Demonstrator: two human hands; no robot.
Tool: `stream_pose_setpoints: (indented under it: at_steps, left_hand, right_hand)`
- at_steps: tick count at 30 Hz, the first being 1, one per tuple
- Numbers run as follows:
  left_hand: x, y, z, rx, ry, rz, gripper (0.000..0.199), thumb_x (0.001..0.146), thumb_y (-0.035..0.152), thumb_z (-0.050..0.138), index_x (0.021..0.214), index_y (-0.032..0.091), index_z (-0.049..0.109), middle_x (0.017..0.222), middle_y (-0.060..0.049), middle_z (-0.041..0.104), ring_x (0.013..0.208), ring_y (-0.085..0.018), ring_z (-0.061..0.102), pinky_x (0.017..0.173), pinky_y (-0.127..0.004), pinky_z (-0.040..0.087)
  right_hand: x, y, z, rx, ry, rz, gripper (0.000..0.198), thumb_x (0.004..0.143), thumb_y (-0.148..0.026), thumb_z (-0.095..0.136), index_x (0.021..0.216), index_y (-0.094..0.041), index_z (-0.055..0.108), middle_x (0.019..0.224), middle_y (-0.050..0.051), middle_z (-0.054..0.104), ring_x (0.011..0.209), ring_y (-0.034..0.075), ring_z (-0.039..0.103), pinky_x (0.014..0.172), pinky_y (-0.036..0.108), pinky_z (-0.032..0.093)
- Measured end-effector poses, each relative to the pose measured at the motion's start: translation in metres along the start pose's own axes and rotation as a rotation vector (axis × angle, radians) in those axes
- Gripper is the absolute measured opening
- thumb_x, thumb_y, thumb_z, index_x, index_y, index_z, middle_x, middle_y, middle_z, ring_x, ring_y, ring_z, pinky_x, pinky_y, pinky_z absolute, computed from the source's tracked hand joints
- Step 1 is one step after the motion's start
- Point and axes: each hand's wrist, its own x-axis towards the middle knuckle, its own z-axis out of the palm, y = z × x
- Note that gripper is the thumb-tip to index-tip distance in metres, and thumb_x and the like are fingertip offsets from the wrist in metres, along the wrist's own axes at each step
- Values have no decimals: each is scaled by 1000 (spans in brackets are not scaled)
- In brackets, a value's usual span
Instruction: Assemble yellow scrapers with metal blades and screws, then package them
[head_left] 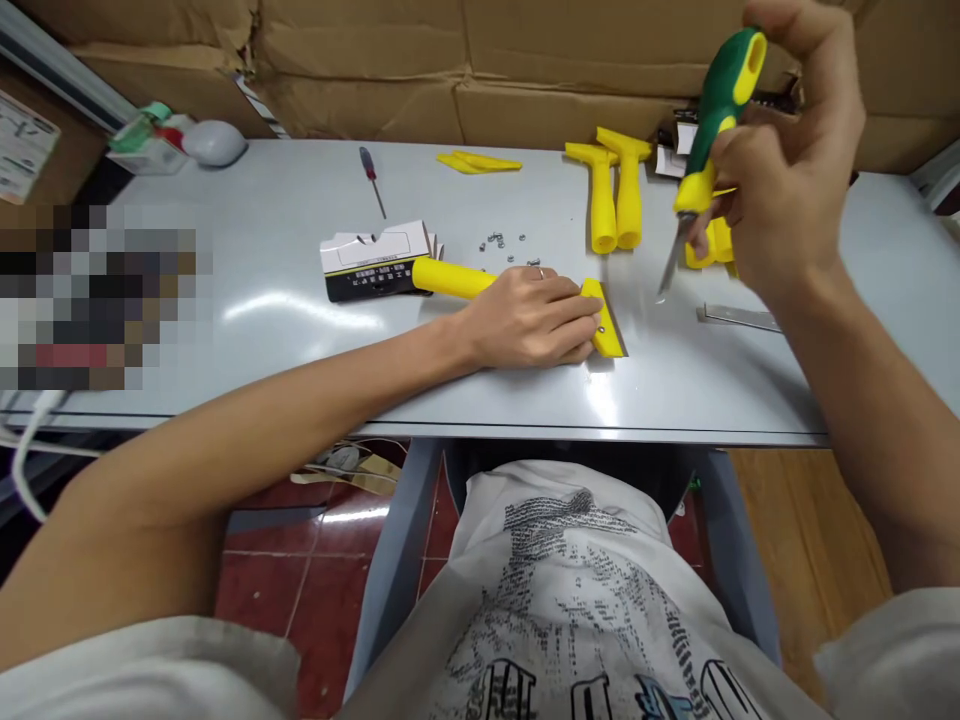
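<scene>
Yellow scraper [454, 279] and screwdriver [718, 112] (tip down) in separate hands [529, 318] [799, 175]

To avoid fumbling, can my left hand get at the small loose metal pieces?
Probably yes: the metal pieces lie uncovered just beyond your left hand, though it would likely have to release the yellow tool first.

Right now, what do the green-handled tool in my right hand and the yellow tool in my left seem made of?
Green-handled tool: smooth handle, probably plastic, perhaps rubber; grey shaft, likely metal from its sheen. Yellow tool: likely satin plastic, from its even colour.
</scene>
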Motion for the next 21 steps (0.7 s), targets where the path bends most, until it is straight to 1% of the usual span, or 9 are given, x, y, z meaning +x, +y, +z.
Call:
stream_pose_setpoints:
  at_steps: [1, 2, 4, 7, 9, 11, 14, 17, 21]
  left_hand:
    - [0, 0, 0, -24, 28, -10, 19, 96, 35, 75, 78, 28, 71, 104, -1, 92, 87, -26, 85, 80, -46, 66]
    - [0, 0, -1, -48, 49, -24, 19, 94, 35, 77, 77, 28, 70, 104, 0, 92, 87, -26, 85, 80, -46, 66]
    - [0, 1, -2, -67, 55, -48, 19, 92, 36, 78, 77, 28, 71, 103, 0, 91, 88, -26, 86, 82, -47, 67]
    - [-1, 0, -3, -32, -9, -63, 19, 92, 39, 76, 77, 29, 73, 104, -2, 91, 93, -29, 88, 85, -50, 69]
    - [-1, 0, -2, -37, -16, -97, 20, 92, 42, 76, 77, 29, 73, 103, -3, 91, 95, -30, 89, 87, -52, 70]
    - [-1, -1, 0, -75, 13, -148, 22, 90, 46, 79, 76, 29, 72, 99, -2, 90, 96, -31, 89, 89, -54, 70]
    - [0, -1, 3, -140, 43, -198, 25, 86, 48, 83, 76, 29, 71, 96, -2, 89, 97, -32, 89, 93, -58, 70]
    - [1, 0, 3, -184, 57, -214, 27, 85, 48, 85, 76, 29, 70, 94, -1, 87, 98, -33, 89, 95, -59, 70]
    - [1, 2, 0, -151, 41, -195, 25, 88, 46, 82, 75, 28, 70, 97, -2, 88, 98, -33, 89, 93, -58, 69]
  right_hand:
    - [-9, -14, 9, 38, 16, -66, 62, 89, -11, 74, 146, -36, 75, 160, -1, 73, 59, 0, 61, 38, 27, 39]
    - [-17, -26, 17, 60, -3, -49, 61, 88, -12, 76, 144, -35, 73, 161, 0, 70, 65, 3, 67, 40, 27, 44]
    - [-28, -43, 29, 101, -19, -28, 60, 87, -15, 78, 144, -32, 69, 161, 3, 65, 70, 5, 70, 43, 29, 52]
    - [-34, -56, 36, 102, -38, 32, 59, 90, -19, 78, 146, -31, 62, 165, 4, 61, 72, 6, 68, 47, 31, 56]
    - [-35, -59, 37, 99, -46, 38, 58, 92, -21, 79, 146, -32, 63, 164, 3, 61, 74, 6, 68, 47, 31, 56]
    - [-36, -59, 37, 114, -53, 6, 58, 92, -22, 82, 146, -33, 65, 161, 3, 62, 76, 6, 68, 45, 29, 55]
    - [-38, -57, 37, 114, -82, -18, 57, 93, -18, 81, 147, -32, 67, 161, 2, 62, 81, 6, 69, 46, 27, 55]
    - [-40, -55, 38, 116, -106, -44, 58, 93, -15, 79, 148, -30, 67, 161, 3, 62, 84, 6, 71, 47, 25, 56]
    - [-41, -56, 39, 121, -64, -65, 51, 99, -20, 76, 148, -27, 65, 161, 5, 62, 81, 6, 68, 48, 29, 59]
